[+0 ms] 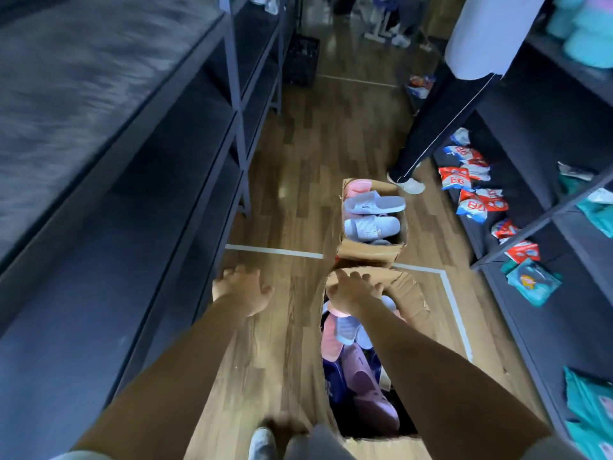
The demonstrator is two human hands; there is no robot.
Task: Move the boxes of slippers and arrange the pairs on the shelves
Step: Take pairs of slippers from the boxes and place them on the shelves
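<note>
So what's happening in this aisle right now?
A person leans over two open boxes of slippers on the floor between dark shelves. Their right hand holds the near box by its far flap. The left hand hangs open beside it, holding nothing. The far box sits just beyond, close to a second person.

Right hand (353,290) curled over flap of near box (409,295), left hand (240,288) loose above floor (292,154), far box (368,252) beyond.

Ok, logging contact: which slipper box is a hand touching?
The near box, right hand on its far flap; the far box with grey slippers is untouched.
</note>
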